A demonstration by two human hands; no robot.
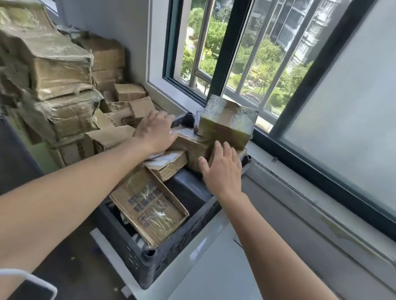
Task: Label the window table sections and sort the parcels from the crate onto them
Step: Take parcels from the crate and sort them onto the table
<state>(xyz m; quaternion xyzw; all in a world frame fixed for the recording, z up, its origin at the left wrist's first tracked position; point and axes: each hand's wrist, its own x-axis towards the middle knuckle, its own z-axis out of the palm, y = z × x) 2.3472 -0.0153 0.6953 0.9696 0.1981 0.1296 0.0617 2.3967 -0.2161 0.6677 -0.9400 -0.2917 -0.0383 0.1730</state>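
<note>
- Crate [177,240]: dark, at the table's [198,287] left edge, with its far end by the window [223,50] sill. Its near wall hides whatever lies lowest inside.
- Parcel [189,146]: brown and taped, at the crate's far end. Both hands and the taped parcel [227,123] resting on it cover part of it.
- Left hand [154,130]: fingers spread and straight, laid on the parcel's left side. The fingertips are blurred, and no curl shows.
- Right hand [222,169]: fingers spread, flat against the parcel's right side, thumb apart, clasping nothing.
- Labelled parcel [167,163]: just beneath the left wrist, half hidden by it.
- Flat box [148,209]: tilted at the crate's near end, its print too blurred to read.
- Stack [43,73]: wrapped parcels left of the crate, blurred and cut off by the frame's left edge.
</note>
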